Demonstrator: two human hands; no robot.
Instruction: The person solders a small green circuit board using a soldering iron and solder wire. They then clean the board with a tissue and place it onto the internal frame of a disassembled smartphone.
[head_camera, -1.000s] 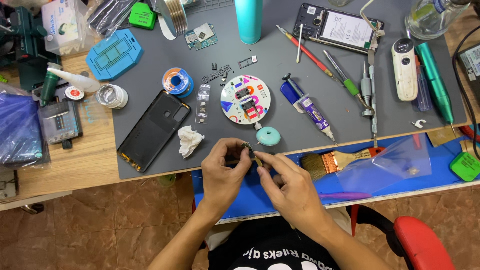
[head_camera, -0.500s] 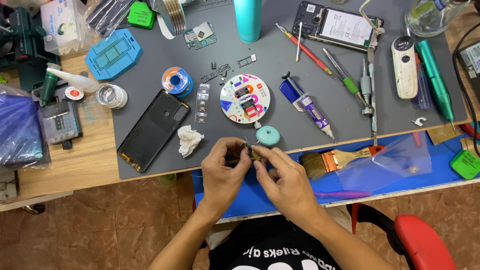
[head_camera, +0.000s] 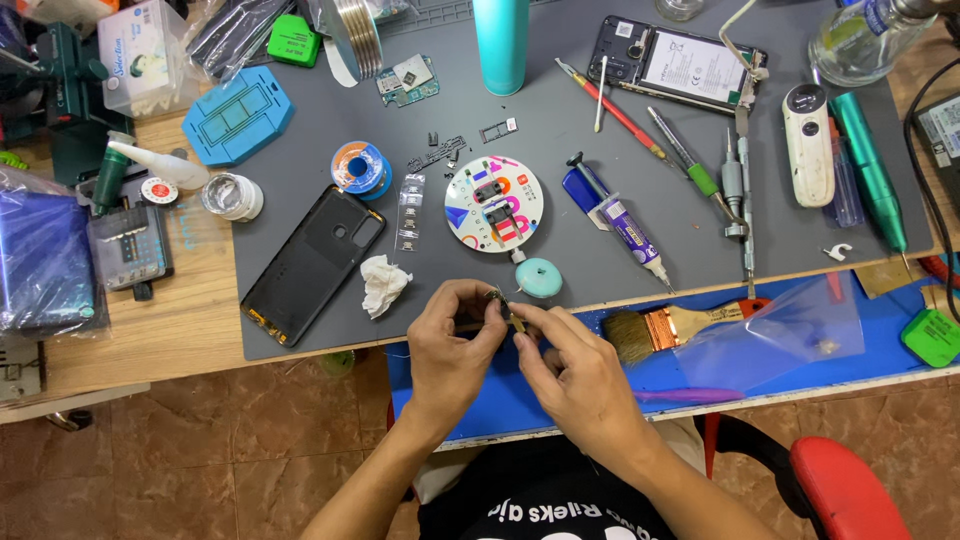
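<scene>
While both hands are meeting just off the near edge of the grey mat (head_camera: 560, 250), the left hand (head_camera: 450, 345) is pinching a small dark part (head_camera: 497, 300) between thumb and forefinger, fingers curled close, holding it up clear of the surface so it can be worked on in the air. Too little of the part is showing to say what it is. To its left on the mat, a black phone back cover (head_camera: 312, 262) is lying inner side up beside a crumpled white tissue (head_camera: 383, 283), seemingly set aside within easy reach. Just beyond the hands, a round white parts dish (head_camera: 493, 203) is keeping tiny pieces together, with a small teal disc (head_camera: 537, 277) near its lower edge. The right hand (head_camera: 570, 375) is closing its fingertips on the same part from the other side, steadying or turning it; whether it is also holding a fine tool I cannot tell. Farther right, a blue-capped syringe tube (head_camera: 620, 222) and a brush (head_camera: 680, 325) are lying ready.

Compared with the earlier pictures, the hands are staying in nearly the same spot; only the fingers are shifting slightly around the part, and everything on the mat is remaining where it was.
</scene>
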